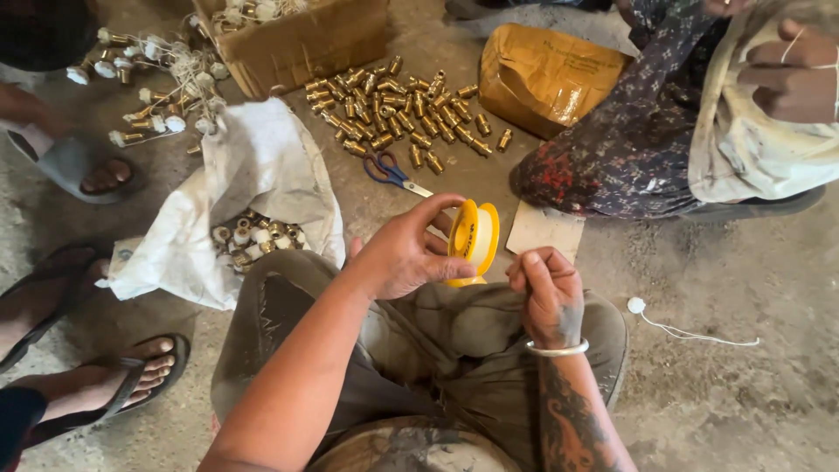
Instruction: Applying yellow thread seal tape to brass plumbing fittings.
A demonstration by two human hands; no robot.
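Note:
My left hand grips a yellow spool of white sealing tape, held upright above my knees. My right hand, with a metal bangle on the wrist, is closed around a small part just right of the spool; the part is hidden by the fingers. A thin strip of white tape seems to run from the spool to the right hand. Many loose brass fittings lie on the floor ahead of me.
A white sack holding tape-wrapped brass fittings lies at my left. Blue-handled scissors, a cardboard box, a brown paper parcel and more wrapped fittings lie around. Other people sit right and left.

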